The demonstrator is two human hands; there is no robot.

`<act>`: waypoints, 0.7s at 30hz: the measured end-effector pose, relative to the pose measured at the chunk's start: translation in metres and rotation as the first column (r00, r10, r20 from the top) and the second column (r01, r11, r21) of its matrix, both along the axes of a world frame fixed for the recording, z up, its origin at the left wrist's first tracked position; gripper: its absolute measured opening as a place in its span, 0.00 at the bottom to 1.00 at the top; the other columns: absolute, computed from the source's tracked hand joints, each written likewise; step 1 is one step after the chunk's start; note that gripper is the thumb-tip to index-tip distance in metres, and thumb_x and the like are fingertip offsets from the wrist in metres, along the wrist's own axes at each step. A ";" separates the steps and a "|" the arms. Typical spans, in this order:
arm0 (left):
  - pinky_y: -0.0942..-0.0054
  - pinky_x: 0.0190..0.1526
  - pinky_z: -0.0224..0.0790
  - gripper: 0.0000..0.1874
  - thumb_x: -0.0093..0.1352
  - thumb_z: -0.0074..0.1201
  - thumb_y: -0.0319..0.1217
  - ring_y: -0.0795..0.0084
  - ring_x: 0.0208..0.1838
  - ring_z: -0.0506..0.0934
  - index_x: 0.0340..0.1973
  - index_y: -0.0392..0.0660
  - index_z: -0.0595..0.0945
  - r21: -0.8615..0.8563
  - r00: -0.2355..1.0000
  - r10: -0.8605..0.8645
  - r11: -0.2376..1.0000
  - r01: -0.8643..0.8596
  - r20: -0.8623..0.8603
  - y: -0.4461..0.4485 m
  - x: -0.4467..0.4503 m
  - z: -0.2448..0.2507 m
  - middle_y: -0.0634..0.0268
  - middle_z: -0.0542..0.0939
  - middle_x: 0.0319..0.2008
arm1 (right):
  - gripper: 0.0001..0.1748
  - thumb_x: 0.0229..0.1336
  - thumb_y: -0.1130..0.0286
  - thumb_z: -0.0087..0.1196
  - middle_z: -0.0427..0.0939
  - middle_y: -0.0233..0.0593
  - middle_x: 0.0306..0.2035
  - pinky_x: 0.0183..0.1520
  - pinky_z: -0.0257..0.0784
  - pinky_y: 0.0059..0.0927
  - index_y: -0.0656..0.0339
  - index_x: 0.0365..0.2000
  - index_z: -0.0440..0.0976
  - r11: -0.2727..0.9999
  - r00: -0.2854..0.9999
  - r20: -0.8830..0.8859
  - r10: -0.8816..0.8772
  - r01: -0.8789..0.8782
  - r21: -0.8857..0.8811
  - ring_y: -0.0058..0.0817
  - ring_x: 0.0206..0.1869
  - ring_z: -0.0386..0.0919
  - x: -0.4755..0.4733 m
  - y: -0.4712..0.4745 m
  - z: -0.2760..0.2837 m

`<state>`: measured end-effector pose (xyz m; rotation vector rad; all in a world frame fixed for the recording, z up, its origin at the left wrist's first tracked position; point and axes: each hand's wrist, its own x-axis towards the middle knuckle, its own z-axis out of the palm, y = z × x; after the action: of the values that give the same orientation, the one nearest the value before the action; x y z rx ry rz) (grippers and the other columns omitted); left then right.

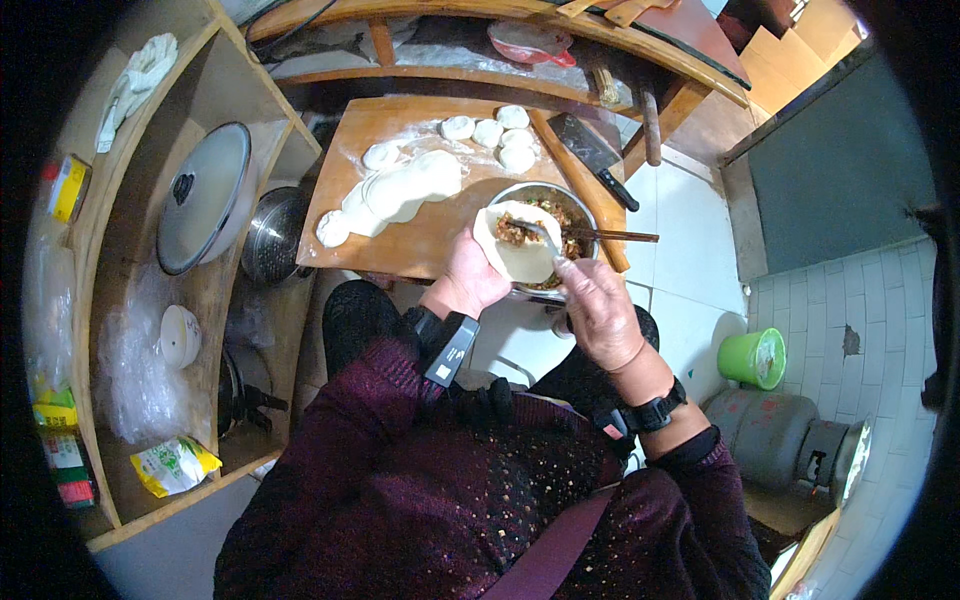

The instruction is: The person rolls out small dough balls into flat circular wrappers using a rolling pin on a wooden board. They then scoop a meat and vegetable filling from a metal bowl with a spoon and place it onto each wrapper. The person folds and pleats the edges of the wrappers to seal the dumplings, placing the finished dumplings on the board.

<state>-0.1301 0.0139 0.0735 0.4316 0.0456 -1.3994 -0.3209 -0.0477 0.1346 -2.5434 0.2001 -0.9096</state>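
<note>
My left hand (474, 271) supports a round, flat dough wrapper (525, 262) from below and its left side. Chopped filling (510, 232) lies on the wrapper's upper part. In my right hand (600, 304) is a metal spoon (550, 241), its bowl end touching that filling. Beneath the wrapper stands a steel bowl (587, 202) of the same filling, partly hidden by dough and hands. A pair of chopsticks (622, 235) rests across the bowl's right rim. Overlapping rolled wrappers (412, 187) lie on the floured wooden board (397, 259), with several small dough pieces (487, 133) farther back.
A rolling pin (574, 180) and a cleaver (589, 146) lie along the board's right side. At the left, an open shelf unit (255, 187) holds a lidded pot (206, 199). A green bucket (750, 358) and a grey gas cylinder (761, 435) stand at the right.
</note>
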 end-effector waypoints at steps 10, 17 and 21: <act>0.47 0.66 0.65 0.30 0.77 0.24 0.46 0.51 0.64 0.73 0.61 0.38 0.72 0.009 0.997 0.013 1.000 -0.013 -0.074 0.004 0.006 0.002 0.49 0.75 0.60 | 0.15 0.73 0.69 0.45 0.76 0.36 0.30 0.28 0.75 0.23 0.70 0.48 0.75 0.266 0.958 -0.132 -0.256 0.201 0.943 0.21 0.25 0.75 0.015 0.008 0.009; 0.44 0.66 0.63 0.32 0.77 0.22 0.50 0.50 0.65 0.72 0.64 0.42 0.70 0.159 0.999 0.005 0.987 -0.012 0.042 0.014 0.007 -0.001 0.51 0.73 0.62 | 0.13 0.70 0.71 0.47 0.77 0.34 0.24 0.23 0.73 0.23 0.70 0.44 0.76 0.319 0.963 -0.207 -0.171 0.253 0.914 0.19 0.20 0.75 0.032 0.011 0.013; 0.46 0.64 0.65 0.28 0.77 0.28 0.48 0.52 0.61 0.74 0.58 0.43 0.75 0.143 0.996 0.093 0.985 -0.093 0.005 0.022 0.018 -0.014 0.52 0.77 0.58 | 0.13 0.70 0.70 0.48 0.77 0.36 0.25 0.22 0.73 0.24 0.70 0.43 0.76 0.280 0.967 -0.174 -0.185 0.221 0.934 0.22 0.20 0.76 0.033 0.006 0.009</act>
<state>-0.1118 0.0360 0.0598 0.5412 0.1664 -1.3086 -0.2880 -0.0413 0.1433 -1.3620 0.8347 -0.5260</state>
